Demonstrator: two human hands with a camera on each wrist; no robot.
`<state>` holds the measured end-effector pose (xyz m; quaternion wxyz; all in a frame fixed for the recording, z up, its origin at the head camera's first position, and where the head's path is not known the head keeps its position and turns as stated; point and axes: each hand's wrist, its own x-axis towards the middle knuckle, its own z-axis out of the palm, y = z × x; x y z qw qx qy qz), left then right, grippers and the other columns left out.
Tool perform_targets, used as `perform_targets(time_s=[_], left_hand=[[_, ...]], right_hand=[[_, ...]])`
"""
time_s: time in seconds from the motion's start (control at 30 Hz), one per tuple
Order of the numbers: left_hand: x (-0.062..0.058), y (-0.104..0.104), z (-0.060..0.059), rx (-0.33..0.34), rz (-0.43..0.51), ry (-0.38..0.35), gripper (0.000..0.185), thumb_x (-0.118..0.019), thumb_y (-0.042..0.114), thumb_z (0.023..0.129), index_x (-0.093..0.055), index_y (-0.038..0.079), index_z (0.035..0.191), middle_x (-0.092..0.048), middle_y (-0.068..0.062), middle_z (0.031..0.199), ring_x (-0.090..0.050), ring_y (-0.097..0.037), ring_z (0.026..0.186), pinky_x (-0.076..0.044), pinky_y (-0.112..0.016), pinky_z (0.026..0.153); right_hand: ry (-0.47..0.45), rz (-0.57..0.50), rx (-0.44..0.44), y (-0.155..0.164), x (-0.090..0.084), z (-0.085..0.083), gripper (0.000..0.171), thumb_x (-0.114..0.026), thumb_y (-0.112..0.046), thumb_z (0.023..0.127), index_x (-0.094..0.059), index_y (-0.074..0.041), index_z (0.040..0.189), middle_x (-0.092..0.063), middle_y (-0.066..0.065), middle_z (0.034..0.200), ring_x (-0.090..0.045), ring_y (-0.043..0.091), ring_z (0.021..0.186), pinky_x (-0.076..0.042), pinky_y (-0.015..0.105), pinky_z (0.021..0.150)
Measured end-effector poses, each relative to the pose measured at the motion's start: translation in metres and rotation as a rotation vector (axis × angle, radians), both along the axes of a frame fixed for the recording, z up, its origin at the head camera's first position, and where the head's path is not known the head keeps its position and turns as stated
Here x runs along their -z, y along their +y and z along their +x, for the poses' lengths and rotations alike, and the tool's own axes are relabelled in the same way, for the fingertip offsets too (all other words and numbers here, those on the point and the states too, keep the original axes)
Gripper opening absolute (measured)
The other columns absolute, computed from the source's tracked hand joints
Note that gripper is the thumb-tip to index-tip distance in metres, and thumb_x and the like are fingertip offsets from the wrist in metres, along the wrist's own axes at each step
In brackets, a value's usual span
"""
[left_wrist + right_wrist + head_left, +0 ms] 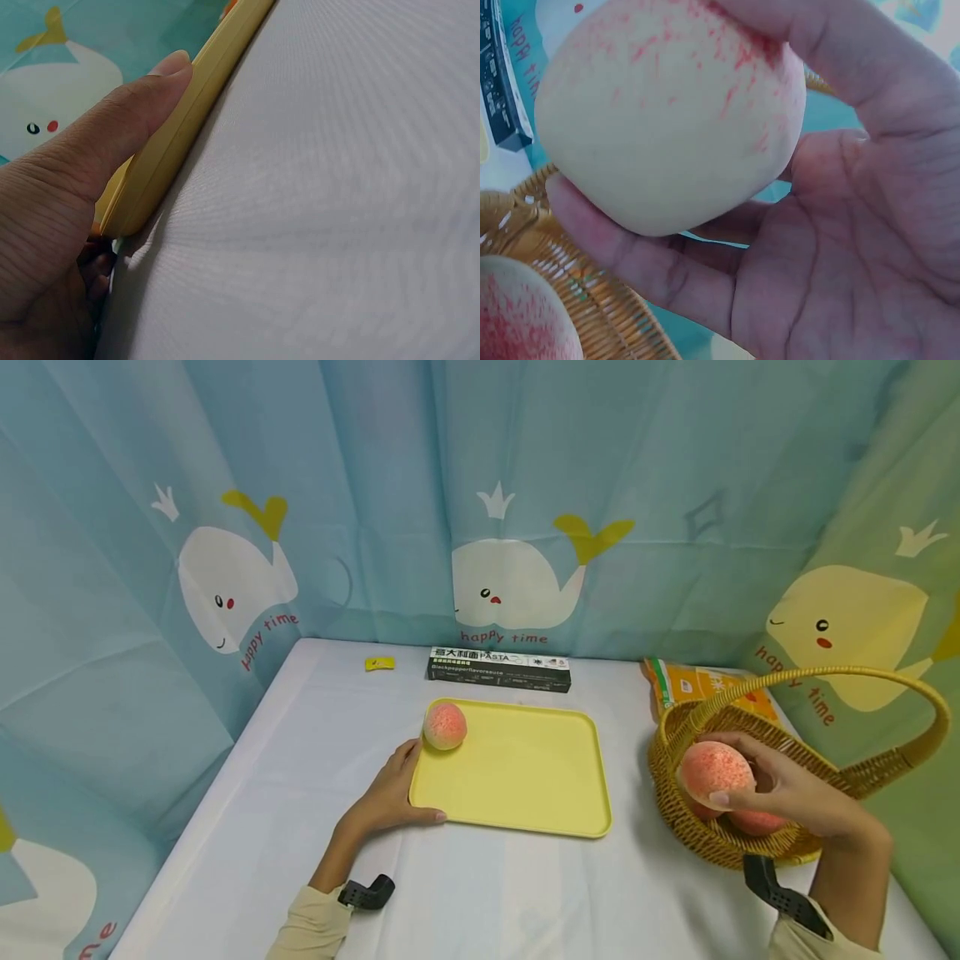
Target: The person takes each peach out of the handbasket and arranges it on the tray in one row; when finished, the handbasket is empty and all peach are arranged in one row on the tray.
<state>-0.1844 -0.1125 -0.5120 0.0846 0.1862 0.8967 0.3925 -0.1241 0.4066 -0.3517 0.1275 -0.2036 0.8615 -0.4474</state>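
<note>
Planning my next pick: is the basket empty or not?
Not empty: at least one peach lies inside the basket, besides the held peach in the right hand.

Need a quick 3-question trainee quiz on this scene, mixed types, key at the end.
1. Multiple choice. The right hand holds:
a) the basket handle
b) a peach
c) the pasta box

2. True or false: the left hand touches the yellow tray.

3. Count: how many peaches lie on the tray?

Key:
1: b
2: true, at its near left corner
3: one, the tray peach, near the far left corner
</note>
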Motion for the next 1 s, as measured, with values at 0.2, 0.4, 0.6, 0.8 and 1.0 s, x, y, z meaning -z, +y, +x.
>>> perform_targets(time_s=[0.2, 0.4, 0.6, 0.8, 1.0], left_hand=[[-0.001, -0.001, 0.001, 0.007, -0.006, -0.002, 0.131, -0.084, 0.058, 0.064, -0.004, 0.017, 0.159, -0.016, -0.015, 0.16, -0.023, -0.034, 0.147, -0.027, -0.057, 0.114], [-0.002, -0.001, -0.001, 0.002, 0.003, -0.002, 0.13, -0.084, 0.057, 0.064, -0.004, 0.017, 0.159, -0.017, -0.015, 0.16, -0.023, -0.035, 0.147, -0.027, -0.058, 0.114], [-0.002, 0.0, -0.001, 0.005, -0.008, -0.008, 0.131, -0.084, 0.057, 0.064, -0.004, 0.018, 0.159, -0.016, -0.014, 0.16, -0.023, -0.035, 0.147, -0.028, -0.058, 0.114], [-0.001, -0.001, 0.0, -0.002, -0.016, -0.008, 0.131, -0.084, 0.058, 0.064, -0.004, 0.017, 0.159, -0.016, -0.014, 0.161, -0.023, -0.035, 0.147, -0.027, -0.057, 0.114], [0.0, 0.0, -0.002, 0.003, -0.01, 0.003, 0.131, -0.085, 0.057, 0.064, -0.004, 0.016, 0.159, -0.017, -0.015, 0.16, -0.024, -0.034, 0.147, -0.028, -0.057, 0.114]], right_hand=[[0.013, 0.029, -0.012, -0.016, -0.008, 0.008, 0.055, -0.062, 0.004, 0.09, -0.039, -0.006, 0.139, -0.059, 0.001, 0.114, -0.064, 0.013, 0.093, -0.056, 0.03, 0.072], [0.023, -0.014, -0.114, -0.025, -0.011, 0.004, 0.061, -0.062, 0.009, 0.088, -0.036, -0.002, 0.142, -0.056, 0.006, 0.12, -0.063, 0.013, 0.097, -0.055, 0.029, 0.075], [-0.042, -0.056, -0.177, -0.036, -0.009, -0.006, 0.059, -0.063, 0.01, 0.087, -0.038, -0.002, 0.14, -0.053, 0.005, 0.128, -0.059, 0.011, 0.107, -0.055, 0.028, 0.082], [0.016, 0.008, -0.204, -0.053, -0.009, -0.013, 0.058, -0.066, 0.002, 0.087, -0.043, -0.008, 0.139, -0.058, 0.004, 0.119, -0.059, 0.012, 0.099, -0.053, 0.027, 0.076], [-0.005, -0.011, -0.195, -0.067, 0.0, -0.027, 0.061, -0.069, -0.001, 0.088, -0.041, -0.008, 0.141, -0.057, 0.003, 0.122, -0.06, 0.013, 0.098, -0.054, 0.028, 0.075]])
